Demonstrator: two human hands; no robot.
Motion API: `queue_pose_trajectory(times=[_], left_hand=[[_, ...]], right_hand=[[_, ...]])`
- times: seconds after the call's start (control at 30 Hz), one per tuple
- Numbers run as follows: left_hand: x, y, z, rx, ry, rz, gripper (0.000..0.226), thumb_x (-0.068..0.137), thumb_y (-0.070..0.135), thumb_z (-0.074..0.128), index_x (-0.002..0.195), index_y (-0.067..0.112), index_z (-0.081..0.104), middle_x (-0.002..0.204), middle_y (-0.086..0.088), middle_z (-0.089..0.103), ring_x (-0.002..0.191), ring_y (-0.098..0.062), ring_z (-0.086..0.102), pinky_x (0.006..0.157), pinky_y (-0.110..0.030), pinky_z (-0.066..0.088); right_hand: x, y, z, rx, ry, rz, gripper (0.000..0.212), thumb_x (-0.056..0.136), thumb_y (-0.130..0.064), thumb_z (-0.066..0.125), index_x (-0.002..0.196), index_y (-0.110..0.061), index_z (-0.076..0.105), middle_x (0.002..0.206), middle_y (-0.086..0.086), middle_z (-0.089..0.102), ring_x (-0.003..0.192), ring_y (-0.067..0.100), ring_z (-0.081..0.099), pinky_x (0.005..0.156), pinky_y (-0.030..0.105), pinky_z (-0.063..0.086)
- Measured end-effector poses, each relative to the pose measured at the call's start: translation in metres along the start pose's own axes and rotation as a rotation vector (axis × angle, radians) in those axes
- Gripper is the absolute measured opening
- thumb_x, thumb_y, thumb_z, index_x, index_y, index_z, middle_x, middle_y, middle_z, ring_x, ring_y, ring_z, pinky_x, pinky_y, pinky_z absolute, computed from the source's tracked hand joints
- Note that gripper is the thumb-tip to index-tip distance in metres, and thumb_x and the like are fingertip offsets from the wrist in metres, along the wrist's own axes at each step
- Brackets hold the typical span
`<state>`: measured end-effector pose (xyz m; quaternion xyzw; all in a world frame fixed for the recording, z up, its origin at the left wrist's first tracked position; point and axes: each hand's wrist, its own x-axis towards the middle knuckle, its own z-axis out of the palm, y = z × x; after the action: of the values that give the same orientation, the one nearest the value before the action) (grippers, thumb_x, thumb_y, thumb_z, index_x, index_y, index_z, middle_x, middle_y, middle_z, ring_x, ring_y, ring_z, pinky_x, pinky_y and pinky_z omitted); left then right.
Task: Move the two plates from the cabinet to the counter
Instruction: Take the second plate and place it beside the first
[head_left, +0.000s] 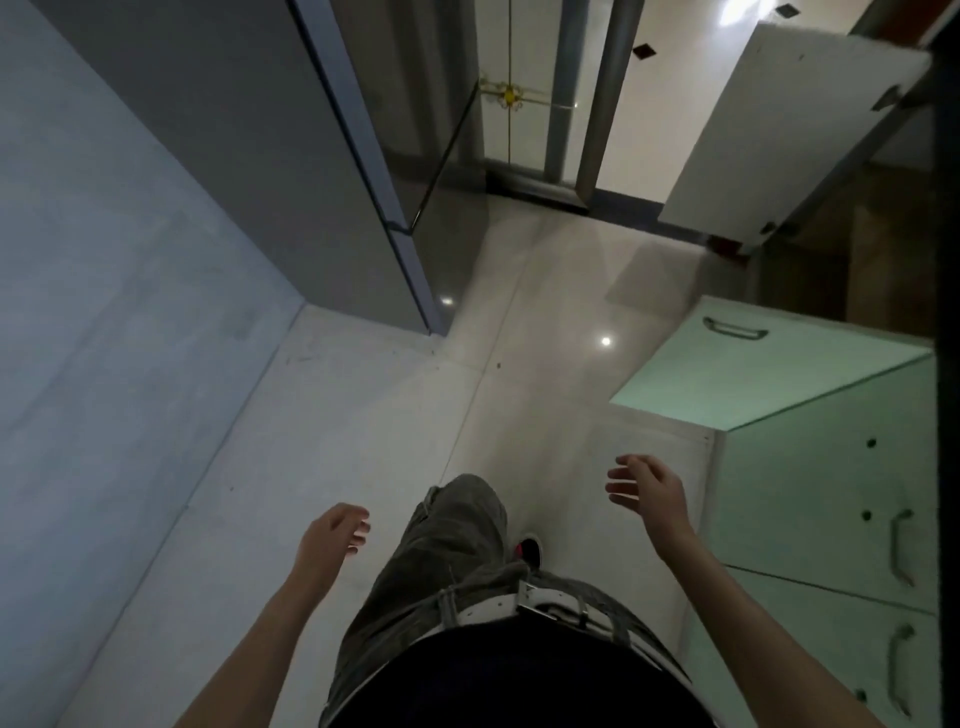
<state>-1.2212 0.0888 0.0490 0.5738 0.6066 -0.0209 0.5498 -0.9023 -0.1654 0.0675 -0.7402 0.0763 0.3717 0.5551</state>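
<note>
Both hands empty, left hand (332, 535), right hand (647, 486)

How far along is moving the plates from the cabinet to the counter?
Nothing looks done: no plates are in view. Both the left hand and right hand are empty, fingers spread, above the pale tiled floor. A pale green cabinet door stands open on the right. Fetching both plates remains.

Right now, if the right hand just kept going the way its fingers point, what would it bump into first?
Nothing nearby, it seems. The right hand is open and empty, its fingers pointing forward and slightly inward over bare floor. The open green cabinet door sits off to its right, though depth is hard to judge.
</note>
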Motion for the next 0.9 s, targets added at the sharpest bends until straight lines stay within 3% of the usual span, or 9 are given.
queue_pose_trajectory(times=[0.23,0.47,0.67,0.77,0.9], left_hand=[[0.138,0.139,0.029,-0.052,0.004,0.012,0.020,0.094,0.009,0.051,0.082,0.012,0.067,0.081,-0.013,0.068,0.073,-0.028,0.062,0.070,-0.034,0.048],[0.259,0.349,0.087,0.117,-0.206,0.219,0.017,0.094,0.015,0.052,0.086,0.018,0.066,0.084,-0.006,0.069,0.074,-0.019,0.063,0.067,-0.027,0.049],[0.328,0.492,0.157,0.244,-0.369,0.352,0.018,0.095,0.011,0.049,0.092,0.016,0.066,0.086,-0.006,0.069,0.078,-0.019,0.064,0.072,-0.032,0.051],[0.363,0.541,0.198,0.285,-0.394,0.353,0.020,0.095,0.008,0.048,0.090,0.016,0.066,0.085,-0.006,0.068,0.077,-0.019,0.062,0.067,-0.026,0.050],[0.400,0.601,0.250,0.258,-0.358,0.284,0.023,0.093,0.001,0.047,0.084,0.012,0.065,0.080,-0.010,0.066,0.073,-0.025,0.059,0.064,-0.029,0.045]], right_hand=[[0.146,-0.102,0.034,0.019,0.029,-0.013,0.023,0.101,-0.008,0.043,0.108,0.007,0.060,0.091,0.021,0.063,0.075,0.034,0.062,0.071,0.039,0.052],[0.242,-0.197,0.030,0.070,0.170,0.017,0.024,0.101,-0.010,0.043,0.109,0.006,0.060,0.092,0.023,0.064,0.074,0.032,0.064,0.070,0.038,0.055],[0.311,-0.253,0.002,0.132,0.307,0.068,0.022,0.101,-0.010,0.044,0.106,0.003,0.062,0.090,0.021,0.067,0.074,0.032,0.066,0.066,0.036,0.055],[0.360,-0.274,-0.014,0.198,0.349,0.100,0.022,0.101,-0.010,0.044,0.104,0.002,0.062,0.091,0.023,0.066,0.075,0.034,0.065,0.069,0.039,0.056],[0.437,-0.317,-0.048,0.231,0.372,0.110,0.022,0.101,-0.011,0.044,0.104,0.002,0.062,0.089,0.020,0.067,0.072,0.031,0.065,0.068,0.038,0.055]])
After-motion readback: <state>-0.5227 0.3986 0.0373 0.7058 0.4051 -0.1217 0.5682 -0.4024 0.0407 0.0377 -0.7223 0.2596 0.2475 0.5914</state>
